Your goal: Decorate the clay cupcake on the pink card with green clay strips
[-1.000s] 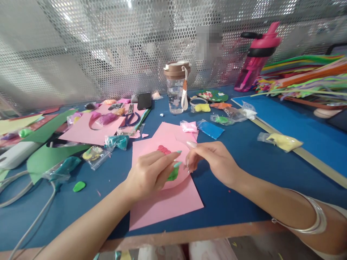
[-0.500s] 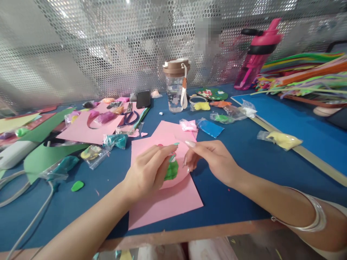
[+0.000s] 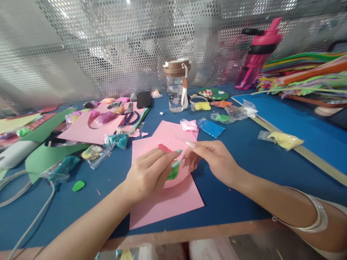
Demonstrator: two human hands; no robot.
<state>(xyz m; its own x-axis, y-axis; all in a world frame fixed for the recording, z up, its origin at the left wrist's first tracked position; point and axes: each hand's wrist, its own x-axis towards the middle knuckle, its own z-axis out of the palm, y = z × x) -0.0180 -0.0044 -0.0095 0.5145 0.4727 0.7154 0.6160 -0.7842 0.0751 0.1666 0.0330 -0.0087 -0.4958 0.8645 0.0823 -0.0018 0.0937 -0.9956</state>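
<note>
Over the pink paper (image 3: 173,209), my left hand (image 3: 148,169) reaches in from the left, its index finger and thumb stretched out slightly apart. Nothing shows between those tips. Below them, flattened green clay (image 3: 172,173) lies on a rounded pink piece (image 3: 162,137), partly hidden by my left hand. Small red clay discs (image 3: 164,148) sit just beyond my left knuckles. To the right, my right hand (image 3: 210,155) has its thumb and index finger pressed together, the other fingers curled beneath. Whatever is in that pinch, if anything, is too small to make out.
Bagged clay, including pink (image 3: 189,125), blue (image 3: 210,127) and yellow (image 3: 284,140), lies around the paper. Behind stand a lidded cup (image 3: 175,86) and a pink bottle (image 3: 257,54). Scissors (image 3: 131,117), a phone (image 3: 143,99) and a white cable (image 3: 40,213) are on the left.
My left index fingertip has come down and toward me, and its thumb now covers more of the green clay. More of the red discs shows. My right hand has barely moved.
</note>
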